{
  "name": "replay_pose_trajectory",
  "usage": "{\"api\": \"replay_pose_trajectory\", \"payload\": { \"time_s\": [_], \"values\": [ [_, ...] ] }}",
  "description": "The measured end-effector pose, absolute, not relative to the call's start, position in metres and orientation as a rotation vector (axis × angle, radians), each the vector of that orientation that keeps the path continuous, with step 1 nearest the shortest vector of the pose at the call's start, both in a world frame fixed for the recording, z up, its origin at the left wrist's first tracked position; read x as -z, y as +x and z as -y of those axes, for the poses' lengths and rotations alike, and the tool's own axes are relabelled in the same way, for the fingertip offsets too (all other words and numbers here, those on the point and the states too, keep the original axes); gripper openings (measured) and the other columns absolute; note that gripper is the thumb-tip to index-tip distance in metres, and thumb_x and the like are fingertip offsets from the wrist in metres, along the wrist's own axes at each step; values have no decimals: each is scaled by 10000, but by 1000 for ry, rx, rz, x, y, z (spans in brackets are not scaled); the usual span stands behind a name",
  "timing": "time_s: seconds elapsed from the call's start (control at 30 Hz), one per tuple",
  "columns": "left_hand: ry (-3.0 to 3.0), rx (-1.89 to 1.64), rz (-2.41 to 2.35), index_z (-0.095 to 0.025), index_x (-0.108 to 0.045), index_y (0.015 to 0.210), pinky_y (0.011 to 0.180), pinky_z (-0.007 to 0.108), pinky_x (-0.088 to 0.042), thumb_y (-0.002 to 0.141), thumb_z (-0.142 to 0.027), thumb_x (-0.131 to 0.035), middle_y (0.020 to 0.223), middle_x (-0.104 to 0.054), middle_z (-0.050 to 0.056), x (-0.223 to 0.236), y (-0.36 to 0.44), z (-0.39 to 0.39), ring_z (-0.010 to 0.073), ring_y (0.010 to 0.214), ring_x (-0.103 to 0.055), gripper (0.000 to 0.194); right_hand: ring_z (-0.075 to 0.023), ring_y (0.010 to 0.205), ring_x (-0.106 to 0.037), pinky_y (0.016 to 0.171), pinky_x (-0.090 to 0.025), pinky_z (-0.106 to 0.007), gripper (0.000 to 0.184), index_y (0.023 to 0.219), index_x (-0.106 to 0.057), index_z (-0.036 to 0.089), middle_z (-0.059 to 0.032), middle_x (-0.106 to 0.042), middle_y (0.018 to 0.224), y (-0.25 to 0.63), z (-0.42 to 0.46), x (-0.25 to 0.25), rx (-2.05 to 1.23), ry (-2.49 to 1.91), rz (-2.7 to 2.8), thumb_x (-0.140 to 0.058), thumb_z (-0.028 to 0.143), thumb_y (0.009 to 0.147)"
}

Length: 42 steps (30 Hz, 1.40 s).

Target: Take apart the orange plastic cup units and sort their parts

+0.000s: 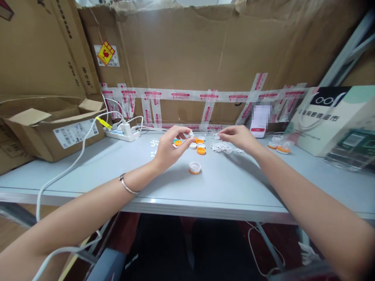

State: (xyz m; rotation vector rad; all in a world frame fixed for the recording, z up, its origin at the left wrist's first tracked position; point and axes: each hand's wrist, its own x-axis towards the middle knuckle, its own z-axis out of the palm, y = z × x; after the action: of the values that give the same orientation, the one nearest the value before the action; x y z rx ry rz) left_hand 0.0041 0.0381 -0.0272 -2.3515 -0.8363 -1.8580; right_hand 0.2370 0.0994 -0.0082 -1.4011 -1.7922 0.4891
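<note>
My left hand point(171, 148) pinches a small whitish piece point(191, 134) between thumb and fingertips, above the tabletop. My right hand point(238, 136) is closed at the fingertips on a small clear piece point(217, 136), too small to name. Below it lies a pile of small white parts point(222, 148). Between the hands sit several orange and white round caps point(200, 150). Nearer to me stands a round clear-walled piece with an orange base point(195, 168). Loose white pieces point(154, 143) lie left of my left hand, which partly hides an orange disc point(177, 143).
A large taped cardboard box point(187, 58) walls off the back. At left are an open carton point(55, 132) and a white power strip point(124, 134) with cables. At right stand a phone point(258, 121), clear-topped orange pieces point(283, 149), a printed box point(322, 121) and a plastic bottle point(350, 150).
</note>
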Motion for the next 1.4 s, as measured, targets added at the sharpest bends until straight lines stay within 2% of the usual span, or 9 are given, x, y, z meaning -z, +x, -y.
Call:
{"api": "replay_pose_trajectory", "payload": {
  "time_s": [0.3,0.43,0.53,0.63,0.8,0.93,1.03,1.17,1.4],
  "values": [
    [-2400,1778,803,-162,-573,960,713,250,-445,805,-215,-566,891,-605,42,27,4,-37,103,745,-533,164,-207,711,-630,576,-429,-248,83,648,-695,156,-44,-685,643,266,-130,21,-262,-1741,1915,-680,209,585],
    [-2418,1735,793,-158,-587,964,709,243,-453,806,-221,-568,857,-612,42,27,4,-37,104,744,-547,171,-199,716,-611,600,-431,-260,224,678,-679,156,-57,-681,705,259,-119,14,-261,-1663,1866,-691,366,602],
    [-2394,1698,812,-162,-592,965,703,245,-462,783,-250,-601,805,-631,34,29,6,-38,114,735,-568,203,-160,707,-592,655,-452,-264,345,769,-659,160,-50,-660,732,237,-96,6,-607,-1274,1852,-621,488,671],
    [-2363,1622,862,-163,-584,986,696,262,-472,758,-280,-628,790,-649,34,31,8,-38,131,730,-586,260,-135,704,-585,703,-460,-278,330,805,-637,166,-34,-647,739,207,-69,6,-1020,-884,1957,-608,479,705],
    [-2394,1471,868,-160,-571,1005,745,289,-472,776,-281,-607,858,-663,51,33,10,-37,150,789,-601,261,-122,661,-571,686,-458,-284,298,732,-610,153,-19,-629,682,182,-55,11,-1119,-820,2002,-627,450,701],
    [-2538,1363,903,-161,-540,1066,782,300,-460,748,-350,-630,926,-640,66,30,9,-34,172,875,-581,381,-153,744,-601,734,-467,-291,299,820,-638,157,-44,-663,771,223,-72,-8,-901,-1071,2046,-605,436,717],
    [-2700,1196,860,-174,-566,1013,777,292,-447,815,-363,-542,928,-635,59,27,7,-32,163,862,-575,274,-167,743,-619,713,-470,-276,192,762,-663,176,-41,-680,768,281,-91,-23,-553,-1616,1934,-620,356,708],
    [-2802,1043,832,-176,-583,973,735,275,-435,873,-347,-445,893,-637,48,25,5,-32,158,832,-578,241,-180,592,-606,568,-473,-284,155,530,-641,147,-94,-668,629,343,-109,-22,-570,-1989,1875,-649,231,660],
    [-2844,996,857,-193,-602,940,764,275,-424,896,-335,-392,925,-647,37,23,3,-33,158,860,-580,258,-136,480,-538,507,-443,-265,223,458,-590,171,-63,-622,536,352,-113,-9,-595,-2109,1966,-648,272,648]
  ]
}}
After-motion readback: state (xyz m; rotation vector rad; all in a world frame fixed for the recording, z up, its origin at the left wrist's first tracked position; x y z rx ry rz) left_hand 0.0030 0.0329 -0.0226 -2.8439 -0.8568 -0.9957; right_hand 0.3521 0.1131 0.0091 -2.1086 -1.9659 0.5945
